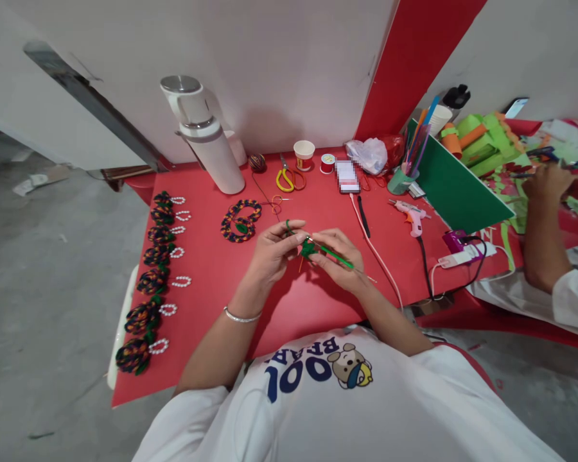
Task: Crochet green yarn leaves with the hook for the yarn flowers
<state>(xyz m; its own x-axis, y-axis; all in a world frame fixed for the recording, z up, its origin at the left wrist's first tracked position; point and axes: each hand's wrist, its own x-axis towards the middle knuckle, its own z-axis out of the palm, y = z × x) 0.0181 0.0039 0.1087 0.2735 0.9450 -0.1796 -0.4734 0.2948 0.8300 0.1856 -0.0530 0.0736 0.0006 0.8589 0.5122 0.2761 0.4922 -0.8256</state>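
- Green piece (307, 249): small, bunched; held up over the table (289, 317), about midway between far and near edges.
- Left hand (275, 249): thumb and fingers pinched together on the green piece; a green strand (288, 226) loops over the index finger.
- Right hand (347, 249): fingers clamped on the hook (337, 256), thumb side close by the green piece.
- Hook: long axis slants across the table; tip at the green piece, toward far left corner; butt toward near right, a thin pale end showing past the right hand.
- Braid (228, 234): curled flat, left of the left hand.
- Yarn ball (257, 163), scissors (285, 181), cup (304, 155): along far edge.
- Seven flowers (151, 280): in file down the left edge, bead loops (182, 281) turned inward.
- Glue gun (411, 218): right of the hands, nozzle toward far edge.
- Co-worker's hand (549, 183): beyond the green board (455, 183).
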